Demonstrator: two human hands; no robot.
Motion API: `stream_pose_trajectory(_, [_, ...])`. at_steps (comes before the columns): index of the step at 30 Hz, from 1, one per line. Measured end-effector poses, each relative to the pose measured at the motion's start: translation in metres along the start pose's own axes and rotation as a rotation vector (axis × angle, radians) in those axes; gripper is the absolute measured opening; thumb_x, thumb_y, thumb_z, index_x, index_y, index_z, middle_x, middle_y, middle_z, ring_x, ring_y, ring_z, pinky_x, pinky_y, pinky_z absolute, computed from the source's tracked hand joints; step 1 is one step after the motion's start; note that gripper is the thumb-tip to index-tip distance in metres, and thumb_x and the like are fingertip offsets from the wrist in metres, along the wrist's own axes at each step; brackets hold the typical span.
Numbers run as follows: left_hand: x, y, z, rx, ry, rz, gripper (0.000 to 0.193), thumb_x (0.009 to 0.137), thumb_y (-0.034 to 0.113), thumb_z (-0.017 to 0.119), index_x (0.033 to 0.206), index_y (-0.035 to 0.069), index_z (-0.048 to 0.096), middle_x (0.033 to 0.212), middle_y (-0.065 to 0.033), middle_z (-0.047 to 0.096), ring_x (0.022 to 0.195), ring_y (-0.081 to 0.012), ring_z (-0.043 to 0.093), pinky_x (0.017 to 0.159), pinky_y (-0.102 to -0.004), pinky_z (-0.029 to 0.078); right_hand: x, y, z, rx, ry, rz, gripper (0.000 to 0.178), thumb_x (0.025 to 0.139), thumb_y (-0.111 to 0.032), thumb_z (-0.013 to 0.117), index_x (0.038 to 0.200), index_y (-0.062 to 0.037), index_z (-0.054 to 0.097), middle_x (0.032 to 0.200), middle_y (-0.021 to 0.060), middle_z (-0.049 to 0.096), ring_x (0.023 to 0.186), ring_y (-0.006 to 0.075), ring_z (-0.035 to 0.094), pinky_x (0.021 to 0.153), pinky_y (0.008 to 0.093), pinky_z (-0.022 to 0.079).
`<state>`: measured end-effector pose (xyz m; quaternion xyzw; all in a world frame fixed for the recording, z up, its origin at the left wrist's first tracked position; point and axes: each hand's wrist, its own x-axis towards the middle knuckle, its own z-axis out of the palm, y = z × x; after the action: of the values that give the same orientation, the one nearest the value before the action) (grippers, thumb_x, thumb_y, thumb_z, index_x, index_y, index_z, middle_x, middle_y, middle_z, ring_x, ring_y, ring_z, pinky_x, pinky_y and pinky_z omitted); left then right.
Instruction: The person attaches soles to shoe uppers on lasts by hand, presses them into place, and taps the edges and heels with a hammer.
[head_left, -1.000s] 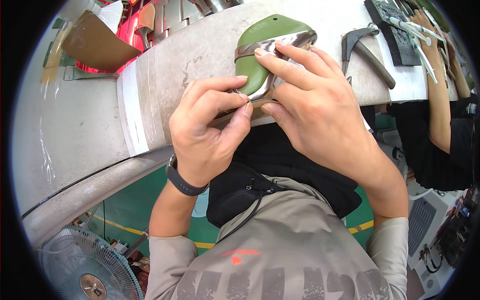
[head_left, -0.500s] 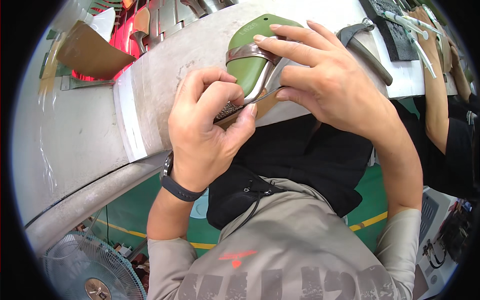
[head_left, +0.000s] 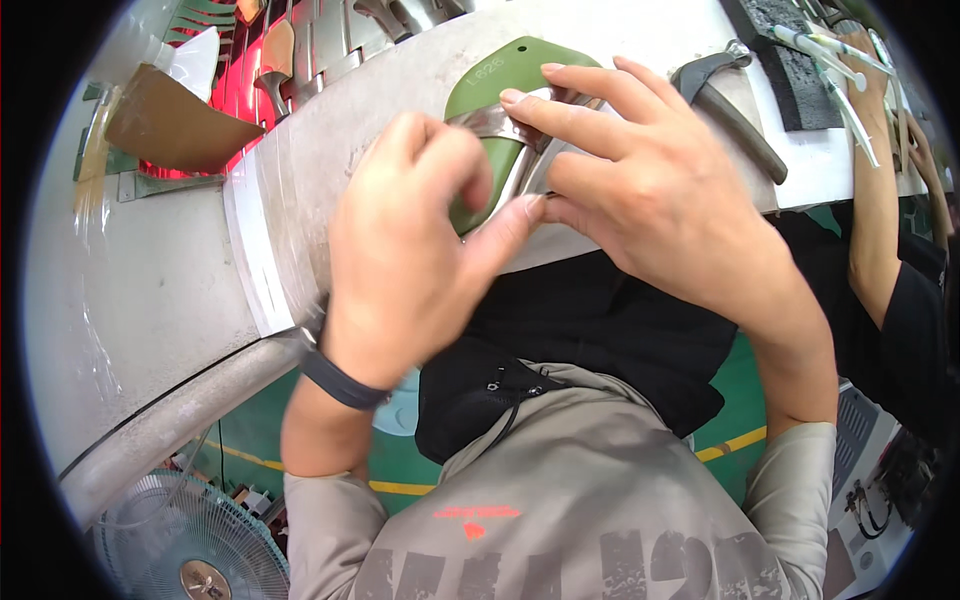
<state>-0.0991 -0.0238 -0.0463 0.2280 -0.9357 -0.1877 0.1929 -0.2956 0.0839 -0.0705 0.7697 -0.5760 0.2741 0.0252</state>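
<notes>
A green shoe last lies on the bench in front of me, with a glossy brown strap across it and a shiny band along its right edge. My right hand grips the last from the right, fingertips pressing on the strap and thumb at the near edge. My left hand is over the last's near left side, its curled fingers smeared by motion. Its thumb tip reaches close to the right thumb. Whatever may lie between the left fingers is hidden.
A hammer lies right of the last, beside a black block with white-tipped tools. Further right are a co-worker's arms. A curved brown sheet and shoe pieces on a red surface occupy the far left. A fan stands below the bench.
My left hand has lifted from its pinch at the last's near edge and blurred, its thumb shifting right. The dark strip stretched between both hands is now hidden. My right hand remains on the last.
</notes>
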Motion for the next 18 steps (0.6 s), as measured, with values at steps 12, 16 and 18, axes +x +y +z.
stream_pose_trajectory(12, [0.103,-0.086,0.020,-0.561,-0.162,0.058,0.041,0.085,0.025,0.077,0.114,-0.002,0.066,0.103,-0.0079,0.069,0.094,-0.0144,0.064,0.086,-0.0302,0.052,0.000,-0.032,-0.057,-0.208,0.356,0.274,0.053,0.081,0.009,0.071,0.131,-0.0066,0.069,0.119,0.0148,0.072,0.087,0.0225,0.071,0.076,0.0342,0.058])
stream_pose_trajectory(16, [0.033,-0.083,0.006,-0.741,0.156,0.142,0.035,0.084,0.014,0.074,0.116,0.000,0.071,0.107,-0.0086,0.069,0.100,-0.0185,0.065,0.091,-0.0317,0.052,0.015,-0.059,-0.049,0.269,0.216,0.245,0.050,0.076,0.001,0.082,0.124,-0.0002,0.072,0.094,0.0096,0.071,0.079,0.0173,0.066,0.072,0.0307,0.054])
stream_pose_trajectory(18, [0.010,-0.082,0.005,-0.769,0.198,0.203,0.027,0.088,0.007,0.070,0.114,0.001,0.072,0.108,-0.0093,0.070,0.101,-0.0189,0.065,0.091,-0.0315,0.052,0.030,-0.072,-0.032,0.373,0.317,0.099,0.051,0.070,0.002,0.083,0.120,-0.0009,0.074,0.092,0.0110,0.071,0.075,0.0210,0.067,0.067,0.0320,0.055])
